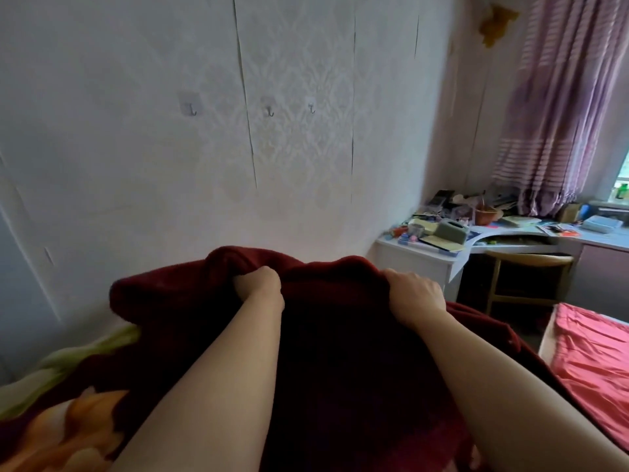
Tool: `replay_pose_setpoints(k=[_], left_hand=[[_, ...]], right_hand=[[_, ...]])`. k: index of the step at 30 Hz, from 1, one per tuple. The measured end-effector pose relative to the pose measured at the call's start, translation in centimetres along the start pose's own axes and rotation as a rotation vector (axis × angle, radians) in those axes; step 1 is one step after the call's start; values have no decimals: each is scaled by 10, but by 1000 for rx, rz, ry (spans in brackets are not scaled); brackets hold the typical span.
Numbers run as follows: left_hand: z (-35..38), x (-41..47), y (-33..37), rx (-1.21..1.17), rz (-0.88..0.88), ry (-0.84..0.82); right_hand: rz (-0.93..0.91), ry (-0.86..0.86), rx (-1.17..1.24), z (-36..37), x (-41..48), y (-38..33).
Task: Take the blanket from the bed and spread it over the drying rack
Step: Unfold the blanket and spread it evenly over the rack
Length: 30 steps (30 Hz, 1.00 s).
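A thick, fleecy blanket [340, 335] of deep maroon was held up in front of a pale wall [136, 165] papered with a faint damask pattern, the paper split along several seams. Its pile looked soft and matte, and its upper edge was gathered into rounded, bunched folds. At the lower left its printed face was turned outward, showing an orange flower and pale green leaves on the dark red ground.

The left hand [260, 284] was closed into a fist on a bunch of the upper edge, the fingers buried in the cloth. The right hand [413, 291] was curled over the same edge a little way to the side, its fingers hooked over the fold and its back facing the camera. Between the two hands the cloth sagged slightly; below them it hung down over both bare forearms and filled the lower part of the view.

Three small metal hooks [270, 111] on clear adhesive pads were fixed to the wall above. At the right, a bed [592, 362] covered with a crumpled coral sheet was partly overlapped by the blanket's edge. A cluttered white desk [425, 264] and a striped pink curtain [558, 114] were seen beyond.
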<state>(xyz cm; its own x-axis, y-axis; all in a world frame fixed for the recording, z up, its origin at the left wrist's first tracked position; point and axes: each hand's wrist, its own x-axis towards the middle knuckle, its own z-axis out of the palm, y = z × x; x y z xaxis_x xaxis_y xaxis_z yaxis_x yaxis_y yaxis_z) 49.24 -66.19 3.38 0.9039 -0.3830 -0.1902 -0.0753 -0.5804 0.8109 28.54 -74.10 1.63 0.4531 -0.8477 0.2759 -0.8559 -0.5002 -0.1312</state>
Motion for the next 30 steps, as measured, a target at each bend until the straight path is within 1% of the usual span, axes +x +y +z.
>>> replay_pose_setpoints(k=[1, 2, 3, 4, 5, 9, 14, 16, 20, 24, 28, 30], left_hand=[[7, 3, 10, -60, 93, -12], [9, 7, 24, -312, 41, -25], [10, 10, 37, -639, -84, -94], [18, 13, 48, -771, -76, -112], [24, 18, 55, -710, 0, -117], [53, 42, 81, -657, 135, -189], [103, 57, 100, -551, 298, -282], [124, 62, 96, -516, 306, -314], [169, 79, 75, -503, 263, -346], [200, 93, 62, -375, 350, -391], [223, 96, 48, -184, 382, -506], [228, 97, 44, -208, 398, -518]], right_hand=[[18, -2, -15, 0, 6, 4], [34, -4, -24, 0, 12, 7], [49, -4, -28, 0, 17, 10], [67, 2, -30, 0, 23, 15], [87, 10, -31, -1, 29, 20], [180, 28, -37, -3, 50, 40], [279, -5, -50, 11, 66, 72], [303, -40, -57, 25, 65, 82], [325, -91, -68, 61, 65, 96], [360, -146, -76, 92, 66, 104], [401, -218, -86, 118, 65, 107], [409, -237, -112, 124, 64, 107]])
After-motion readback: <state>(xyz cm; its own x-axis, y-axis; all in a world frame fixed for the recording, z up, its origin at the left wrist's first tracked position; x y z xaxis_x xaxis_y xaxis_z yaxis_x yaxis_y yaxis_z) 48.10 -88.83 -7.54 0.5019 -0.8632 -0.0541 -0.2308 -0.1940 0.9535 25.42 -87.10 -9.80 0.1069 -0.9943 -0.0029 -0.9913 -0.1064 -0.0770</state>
